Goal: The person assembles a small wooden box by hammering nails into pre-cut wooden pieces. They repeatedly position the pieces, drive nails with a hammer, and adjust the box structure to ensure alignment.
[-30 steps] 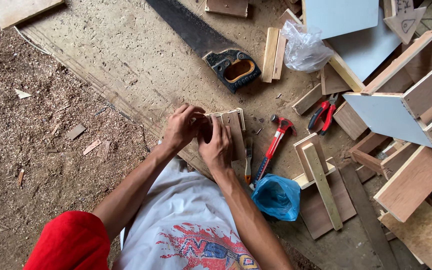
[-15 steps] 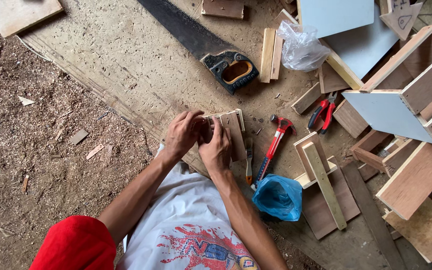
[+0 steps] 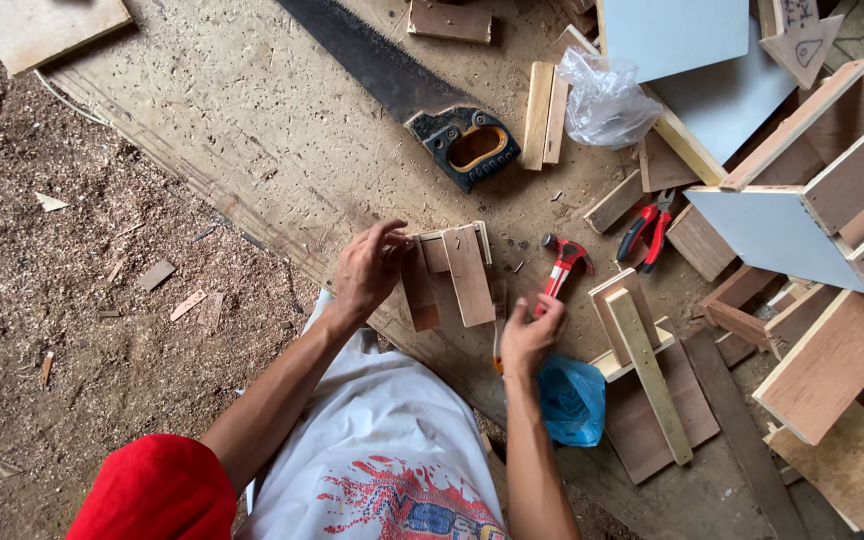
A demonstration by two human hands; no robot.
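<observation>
Moved apart since earlier: right hand [image 3: 530, 338] off the small wooden frame [image 3: 449, 272] on the floor, fingers curled near the hammer [image 3: 560, 272], holding unclear; left hand [image 3: 367, 268] pinching its edge. Risks frame tipping, slats shifting under one-sided grip.

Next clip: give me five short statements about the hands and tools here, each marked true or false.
1. The left hand touches the small wooden assembly. True.
2. The right hand grips the saw. False: the saw lies apart, untouched.
3. The hammer has a red handle. True.
4. The pliers lie inside the blue bag. False: they lie on the boards, away from it.
5. A clear plastic bag sits near the saw's handle. True.
</observation>
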